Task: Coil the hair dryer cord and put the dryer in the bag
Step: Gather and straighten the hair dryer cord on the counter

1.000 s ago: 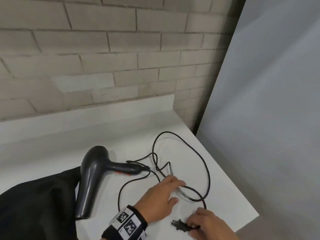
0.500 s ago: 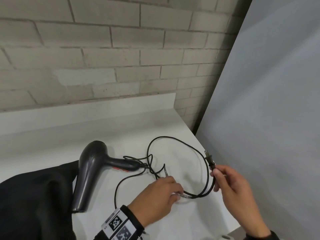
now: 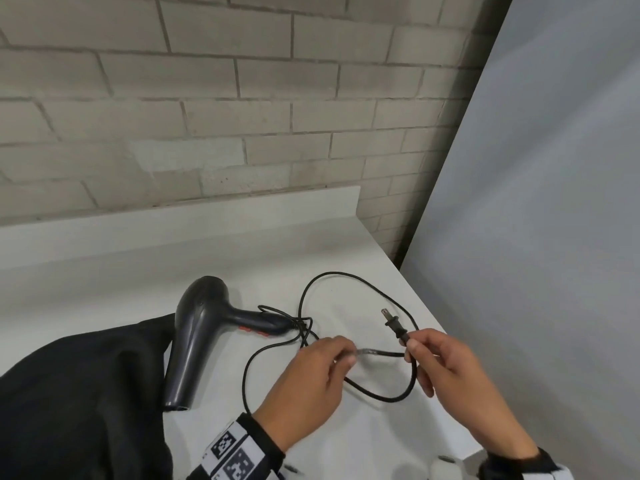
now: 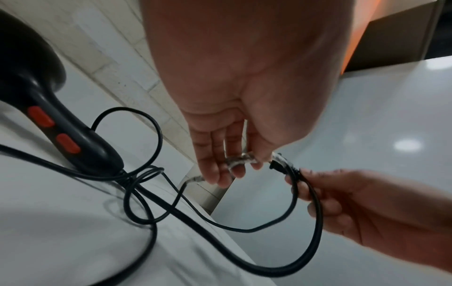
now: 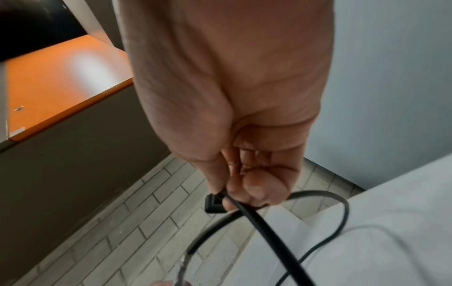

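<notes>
A black hair dryer lies on the white counter, its nozzle over the edge of a black bag at the left. Its black cord sprawls in loose loops to the right of the handle. My left hand pinches a clear-wrapped stretch of the cord just above the counter. My right hand grips the cord right behind the plug, whose prongs point up and away. A short loop of cord hangs between the two hands.
A brick wall rises behind the counter's low backsplash. A grey panel stands along the counter's right edge. An orange shelf shows in the right wrist view.
My right hand has picked the plug up from the counter's front edge and carried it up and left, close to my left hand. The left hand keeps its pinch on the cord.
</notes>
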`<state>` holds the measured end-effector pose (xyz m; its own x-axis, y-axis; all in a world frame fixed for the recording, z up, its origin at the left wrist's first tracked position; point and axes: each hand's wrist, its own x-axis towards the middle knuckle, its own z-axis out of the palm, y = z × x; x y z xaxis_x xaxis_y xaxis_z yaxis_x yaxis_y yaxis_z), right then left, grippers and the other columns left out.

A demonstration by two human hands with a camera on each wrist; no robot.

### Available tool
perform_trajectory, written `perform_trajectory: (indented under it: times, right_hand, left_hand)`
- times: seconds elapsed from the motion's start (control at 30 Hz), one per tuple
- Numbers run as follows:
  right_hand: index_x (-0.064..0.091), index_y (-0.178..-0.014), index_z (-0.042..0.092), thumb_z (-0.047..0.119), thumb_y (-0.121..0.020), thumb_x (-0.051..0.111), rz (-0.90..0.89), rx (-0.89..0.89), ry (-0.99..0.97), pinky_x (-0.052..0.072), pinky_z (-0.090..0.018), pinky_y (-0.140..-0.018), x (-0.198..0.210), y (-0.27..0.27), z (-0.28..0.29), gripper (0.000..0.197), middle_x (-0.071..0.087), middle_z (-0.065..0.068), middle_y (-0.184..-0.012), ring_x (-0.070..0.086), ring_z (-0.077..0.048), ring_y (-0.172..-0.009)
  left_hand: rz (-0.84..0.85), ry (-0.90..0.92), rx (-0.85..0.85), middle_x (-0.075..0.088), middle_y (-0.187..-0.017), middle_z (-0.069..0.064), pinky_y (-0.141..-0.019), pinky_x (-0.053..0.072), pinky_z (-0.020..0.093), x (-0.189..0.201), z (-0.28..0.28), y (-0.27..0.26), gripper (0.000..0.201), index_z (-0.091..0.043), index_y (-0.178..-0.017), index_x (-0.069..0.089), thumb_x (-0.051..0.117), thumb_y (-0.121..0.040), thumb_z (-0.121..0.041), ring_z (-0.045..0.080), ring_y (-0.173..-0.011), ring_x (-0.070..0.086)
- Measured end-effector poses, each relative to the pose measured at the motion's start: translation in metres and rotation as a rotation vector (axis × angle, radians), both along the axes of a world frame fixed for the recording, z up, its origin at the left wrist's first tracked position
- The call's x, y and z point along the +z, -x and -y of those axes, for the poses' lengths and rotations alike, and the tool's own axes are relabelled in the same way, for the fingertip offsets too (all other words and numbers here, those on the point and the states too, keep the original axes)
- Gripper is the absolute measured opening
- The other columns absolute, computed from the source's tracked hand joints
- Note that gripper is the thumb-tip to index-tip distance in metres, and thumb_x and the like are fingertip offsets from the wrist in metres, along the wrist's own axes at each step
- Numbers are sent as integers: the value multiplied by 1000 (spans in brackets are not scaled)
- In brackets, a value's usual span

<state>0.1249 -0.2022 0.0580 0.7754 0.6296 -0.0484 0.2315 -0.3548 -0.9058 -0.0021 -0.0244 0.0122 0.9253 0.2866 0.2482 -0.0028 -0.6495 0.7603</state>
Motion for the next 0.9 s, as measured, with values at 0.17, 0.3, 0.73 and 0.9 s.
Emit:
perform_trajectory:
  times: [0.17, 0.3, 0.73, 0.9]
  right_hand:
    - [65, -82, 20, 29, -89, 61, -41, 18, -141, 44, -25, -60, -16, 22, 12, 12, 59, -10, -61, 52, -16, -54]
    - [66, -78, 26, 16, -92, 64, -63, 105, 56, 43, -22, -56, -43, 31, 12, 17, 60, 4, -59, 51, -8, -51]
    - [67, -95, 4, -11, -91, 54, -305, -413, -217, 60, -25, -63, -86, 18, 3, 20, 72, -19, -85, 73, -28, -72]
    - [59, -103, 15, -10, -90, 51, -69, -548, -50, 53, -27, -66, -86, 20, 12, 30, 64, -9, -107, 67, -25, -81]
  left_hand:
    - [54, 223, 171, 62, -75, -7, -65, 55, 33, 1, -11, -2, 12, -34, -95, 60, 49, -101, -34, 13, -64, 58]
    - [100, 259, 131, 64, -83, -8, -70, 55, 34, 17, -13, 3, 10, -34, -95, 63, 54, -99, -31, 19, -71, 60]
    - [-243, 1, -249, 57, -97, -20, -83, 45, 14, -14, 1, 44, 16, -37, -105, 64, 58, -92, -44, -3, -89, 54]
    - [-358, -64, -258, 56, -112, -18, -96, 44, 22, -26, 0, 46, 21, -35, -112, 62, 56, -94, -45, -3, -104, 51]
